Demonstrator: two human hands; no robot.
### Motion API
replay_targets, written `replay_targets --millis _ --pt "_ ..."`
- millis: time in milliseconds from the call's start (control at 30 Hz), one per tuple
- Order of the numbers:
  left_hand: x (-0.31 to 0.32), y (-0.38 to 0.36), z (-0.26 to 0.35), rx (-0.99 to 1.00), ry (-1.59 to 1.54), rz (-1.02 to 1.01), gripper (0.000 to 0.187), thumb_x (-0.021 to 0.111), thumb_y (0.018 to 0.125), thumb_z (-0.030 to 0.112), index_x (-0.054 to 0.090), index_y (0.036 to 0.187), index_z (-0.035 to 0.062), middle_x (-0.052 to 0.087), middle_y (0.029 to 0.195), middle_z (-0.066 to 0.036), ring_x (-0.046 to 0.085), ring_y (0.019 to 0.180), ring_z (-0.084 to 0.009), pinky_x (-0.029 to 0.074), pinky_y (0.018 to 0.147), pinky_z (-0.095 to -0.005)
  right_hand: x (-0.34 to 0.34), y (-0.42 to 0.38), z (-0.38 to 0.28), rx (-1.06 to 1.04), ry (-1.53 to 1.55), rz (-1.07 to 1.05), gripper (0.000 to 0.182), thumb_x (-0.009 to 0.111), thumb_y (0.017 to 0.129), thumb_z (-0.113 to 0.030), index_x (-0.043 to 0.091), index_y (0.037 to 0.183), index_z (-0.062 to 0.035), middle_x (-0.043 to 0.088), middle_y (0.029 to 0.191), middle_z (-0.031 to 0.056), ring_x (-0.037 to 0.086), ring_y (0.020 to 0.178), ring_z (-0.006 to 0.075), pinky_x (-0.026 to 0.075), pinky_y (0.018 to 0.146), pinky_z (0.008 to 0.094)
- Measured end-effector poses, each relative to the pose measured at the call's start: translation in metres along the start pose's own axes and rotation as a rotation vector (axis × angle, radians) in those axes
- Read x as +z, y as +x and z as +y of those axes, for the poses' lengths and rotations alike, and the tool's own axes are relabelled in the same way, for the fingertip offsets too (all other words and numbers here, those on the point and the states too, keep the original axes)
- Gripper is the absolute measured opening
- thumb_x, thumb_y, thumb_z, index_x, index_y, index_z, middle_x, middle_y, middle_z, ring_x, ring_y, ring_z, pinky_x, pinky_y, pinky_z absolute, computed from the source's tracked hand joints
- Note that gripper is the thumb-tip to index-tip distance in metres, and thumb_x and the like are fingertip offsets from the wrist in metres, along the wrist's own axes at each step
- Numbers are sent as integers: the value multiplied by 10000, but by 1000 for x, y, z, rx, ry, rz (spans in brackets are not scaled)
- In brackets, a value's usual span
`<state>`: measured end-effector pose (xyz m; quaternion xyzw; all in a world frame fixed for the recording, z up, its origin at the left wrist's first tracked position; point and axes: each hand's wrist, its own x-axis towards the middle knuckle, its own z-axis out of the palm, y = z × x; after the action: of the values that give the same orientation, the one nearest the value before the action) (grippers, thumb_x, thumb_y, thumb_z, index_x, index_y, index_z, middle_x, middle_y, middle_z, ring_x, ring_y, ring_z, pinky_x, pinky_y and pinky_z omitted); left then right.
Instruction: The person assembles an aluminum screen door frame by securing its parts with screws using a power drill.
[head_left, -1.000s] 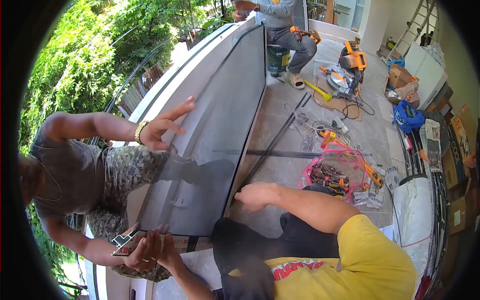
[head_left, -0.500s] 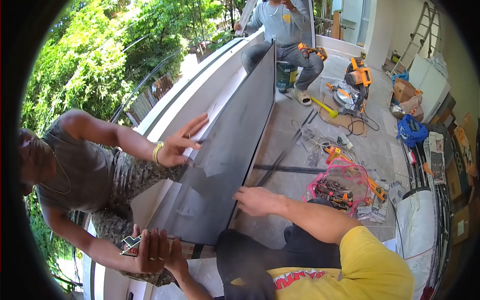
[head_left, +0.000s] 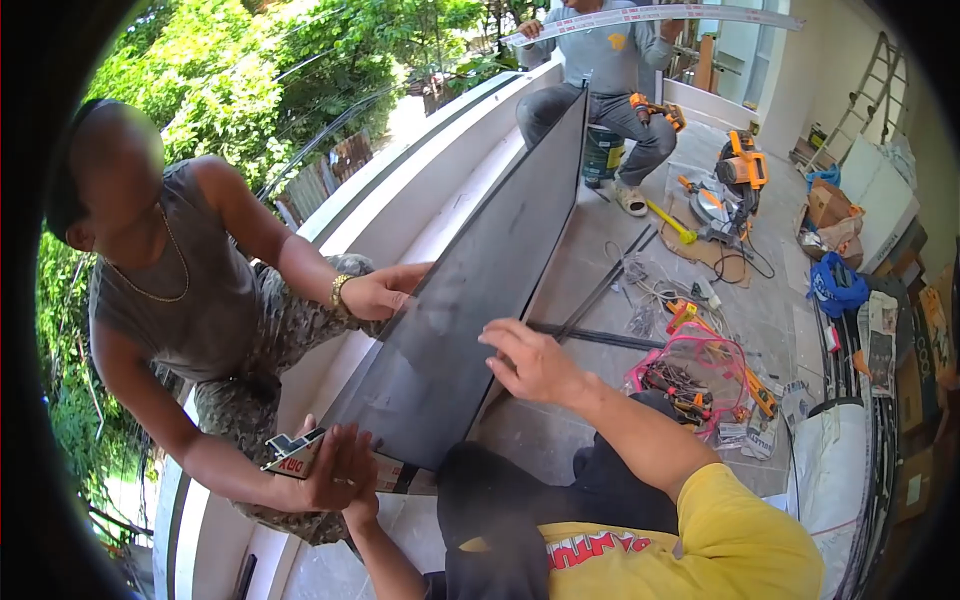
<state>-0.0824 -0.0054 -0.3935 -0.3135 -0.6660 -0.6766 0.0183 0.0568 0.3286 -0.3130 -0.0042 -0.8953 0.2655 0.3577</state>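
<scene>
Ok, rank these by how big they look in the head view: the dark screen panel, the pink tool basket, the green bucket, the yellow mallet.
1. Dark screen panel, by far the largest.
2. Pink tool basket.
3. Green bucket.
4. Yellow mallet, the smallest.
The bucket and mallet lie farther from the camera, so they look smaller than they are.

floor [head_left: 590, 400]: pink tool basket [head_left: 690, 365] mid | orange mitre saw [head_left: 735, 180] far end | yellow mallet [head_left: 668, 220] beside it | blue bag [head_left: 838, 285], cardboard boxes [head_left: 825, 205] right edge | ladder [head_left: 870, 85] against wall

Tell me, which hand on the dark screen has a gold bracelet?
The co-worker's hand gripping the screen at its left edge; the wearer's right hand has a bare wrist.
</scene>
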Motion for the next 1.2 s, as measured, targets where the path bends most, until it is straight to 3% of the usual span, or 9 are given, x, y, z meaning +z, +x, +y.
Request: replay_targets --millis 333,433,667,767,833,967,1067,1133,1200 --pt "8 7 -2 234 150 -107 559 473 991 15 291 1520 36 424 1496 -126 497 1310 -285 444 1060 -341 7 -17 27 115 -80 -247 313 617 892 -154 587 1168 -10 603 1156 166 648 956 358 540 834 409" --pt "10 3 -7 0 -153 -35 640 555 898 -34 341 1498 33 534 1383 -98 530 1235 -209 476 991 -326 9 -19 27 122 -80 -291 316 621 891 -171 588 1168 -22 607 1138 160 648 952 364 541 821 422" --pt "12 4 1 137 11 -66 644 516 917 -64 301 1515 42 456 1460 -124 501 1299 -279 434 1067 -375 6 -20 29 135 -73 -322 329 617 895 -189 581 1179 -27 609 1128 155 645 964 371 537 823 438" --pt "12 4 2 157 67 -71 620 520 937 -42 307 1513 40 456 1464 -111 503 1295 -273 449 1042 -365 5 -20 30 146 -65 -329 325 613 898 -190 583 1177 -26 611 1128 158 644 966 373 535 830 439" --pt "11 4 2 4 -239 -61 537 491 1005 78 315 1512 49 454 1469 -99 506 1291 -276 464 1015 -351 2 -19 28 156 -62 -345 331 611 895 -187 585 1179 -19 612 1125 166 640 979 369 532 840 430" --pt "-5 7 -26 -45 -201 -53 487 424 1058 217 324 1513 73 445 1479 -93 512 1284 -279 476 985 -333 -1 -19 28 168 -61 -375 328 613 897 -194 588 1179 -27 616 1134 161 643 980 371 534 838 439" --pt "0 11 -19 58 -34 31 510 493 979 4 371 1473 39 551 1358 -64 560 1168 -157 524 865 -241 0 -21 30 172 -70 -392 336 615 897 -199 588 1183 -25 617 1133 164 640 988 373 532 843 441" --pt "7 6 -11 143 28 -38 465 391 1072 264 352 1500 87 493 1446 -95 537 1257 -261 485 954 -303 1 -22 31 172 -73 -404 339 615 897 -202 587 1185 -25 617 1132 166 639 993 374 531 845 442" --pt "7 4 -10 114 36 -35 462 389 1072 263 357 1496 84 504 1435 -96 550 1243 -262 491 947 -300 3 -22 32 159 -66 -429 343 615 898 -204 587 1188 -24 617 1132 167 637 998 375 530 847 443"
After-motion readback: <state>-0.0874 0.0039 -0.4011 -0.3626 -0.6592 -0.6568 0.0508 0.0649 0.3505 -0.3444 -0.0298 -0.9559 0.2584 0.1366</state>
